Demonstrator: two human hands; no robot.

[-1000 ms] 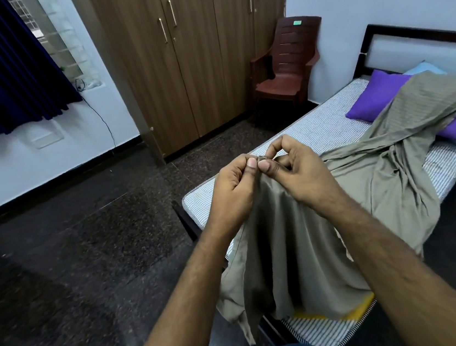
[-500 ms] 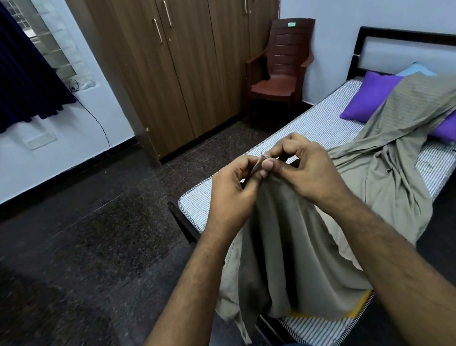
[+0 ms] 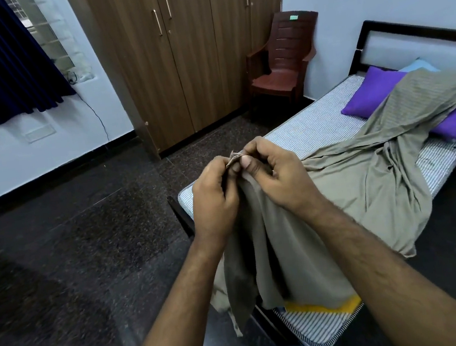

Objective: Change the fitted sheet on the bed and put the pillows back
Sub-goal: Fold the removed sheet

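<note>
Dark speckled floor [image 3: 92,247] spreads under a narrow bed whose striped mattress [image 3: 319,127] lies bare along its near and left edges. At the foot of it both hands meet, fingers curled tight. The left hand [image 3: 214,200] and the right hand [image 3: 282,177] each pinch the same small corner of the olive fitted sheet [image 3: 365,181] between thumb and fingertips [image 3: 246,161], the pinches touching each other, with a little bunched hem poking up between them; whether that hem is elastic is hard to tell at this size. From the grip the cloth hangs down between the forearms, over the mattress's near end, where a yellow patch [image 3: 323,306] shows beneath it. The rest of the sheet trails in a rumpled band up the bed and over the purple pillows [image 3: 369,95] and a light blue pillow [image 3: 417,64] by the headboard [image 3: 416,31]. Beyond stand a brown plastic chair [image 3: 284,59] and a wooden wardrobe [image 3: 192,56].
</note>
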